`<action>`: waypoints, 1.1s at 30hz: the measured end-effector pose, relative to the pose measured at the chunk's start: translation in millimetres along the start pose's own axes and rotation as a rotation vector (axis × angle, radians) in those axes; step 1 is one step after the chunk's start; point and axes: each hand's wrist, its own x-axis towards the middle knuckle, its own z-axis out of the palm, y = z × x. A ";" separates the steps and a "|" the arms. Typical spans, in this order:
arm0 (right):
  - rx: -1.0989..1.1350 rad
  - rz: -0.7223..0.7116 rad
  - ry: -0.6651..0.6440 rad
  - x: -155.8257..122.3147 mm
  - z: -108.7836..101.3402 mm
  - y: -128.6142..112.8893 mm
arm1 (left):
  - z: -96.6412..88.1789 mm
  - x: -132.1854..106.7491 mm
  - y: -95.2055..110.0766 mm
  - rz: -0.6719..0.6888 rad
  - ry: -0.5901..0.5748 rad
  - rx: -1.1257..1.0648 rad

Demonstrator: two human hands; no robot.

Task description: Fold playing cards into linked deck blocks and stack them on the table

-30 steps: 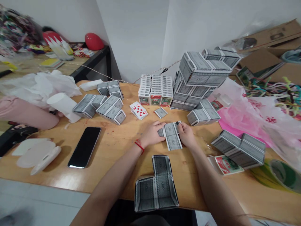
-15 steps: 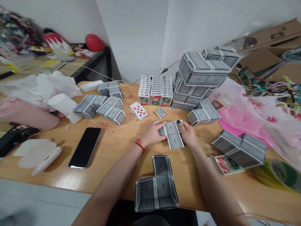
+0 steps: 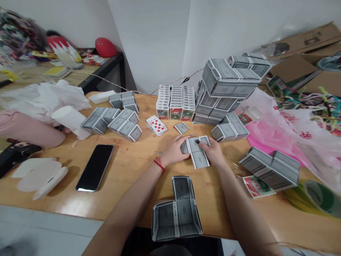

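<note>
Between my hands, just above the wooden table [image 3: 128, 160], are grey-backed playing cards [image 3: 199, 156] that overlap at an angle. My left hand [image 3: 176, 151], with a red string at the wrist, grips their left end. My right hand [image 3: 211, 151] pinches the right side, its dark-nailed thumb lying across the card back. An L-shaped open box made of cards [image 3: 177, 213] sits at the table's front edge between my forearms. Beyond my hands lie a small pile of face-up cards [image 3: 156, 125] and a face-down card stack [image 3: 181, 127].
Packs of cards [image 3: 176, 103] stand in rows at the back, beside a tall stack of card-built blocks [image 3: 223, 89]. More card blocks [image 3: 125, 124] are at left, near a phone [image 3: 95, 167]. A tape roll [image 3: 317, 197] and pink plastic bag [image 3: 274, 121] lie at right.
My right thumb has slid left from the cards' upper right corner onto the card back. My left hand keeps its grip, and the view has shifted slightly.
</note>
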 end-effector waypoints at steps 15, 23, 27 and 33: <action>0.137 0.071 -0.014 0.6 -0.3 -5.8 | -1.3 1.0 5.1 0.054 0.035 -0.117; 0.011 -0.086 0.231 9.9 -6.1 5.3 | -1.3 0.0 4.0 0.066 0.059 -0.089; -0.003 -0.056 0.233 10.8 -9.3 6.7 | -2.0 0.1 3.3 0.059 0.062 -0.091; -0.035 -0.053 0.182 7.4 -9.3 1.7 | 1.7 0.1 -0.4 0.065 0.053 -0.110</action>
